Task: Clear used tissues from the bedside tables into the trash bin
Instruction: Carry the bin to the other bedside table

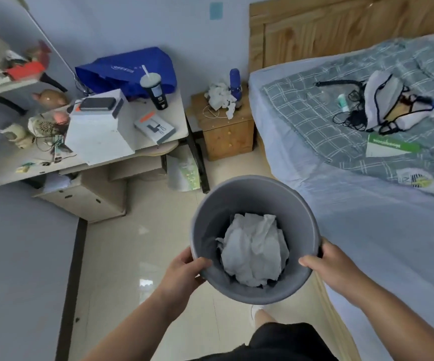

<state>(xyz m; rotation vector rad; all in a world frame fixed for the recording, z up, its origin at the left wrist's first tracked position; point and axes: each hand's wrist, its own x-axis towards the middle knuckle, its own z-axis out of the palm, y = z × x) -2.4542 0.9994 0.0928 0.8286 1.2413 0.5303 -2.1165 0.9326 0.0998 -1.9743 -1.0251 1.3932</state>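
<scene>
A grey trash bin [255, 238] is held above the floor by both hands, left hand [184, 272] & right hand [328, 264] gripped on its near rim. Crumpled white tissues [253, 252] are seen inside. More used tissues [219, 96] are piled on the wooden bedside surface [226, 126], beside a blue bottle [235, 83], next to the bed [367, 191].

Pale blue walls [122, 24] enclose the small bedroom where I stand on glossy cream floor tiles [122, 259] that catch a bright reflection. To my right, a bed [367, 217] with a wooden headboard [341, 29] carries a grey checked blanket [322, 118]. A cluttered white desk [158, 142] lines the left wall, a drawer unit [80, 201] beneath it. A dark skirting strip [72, 277] edges the floor.
</scene>
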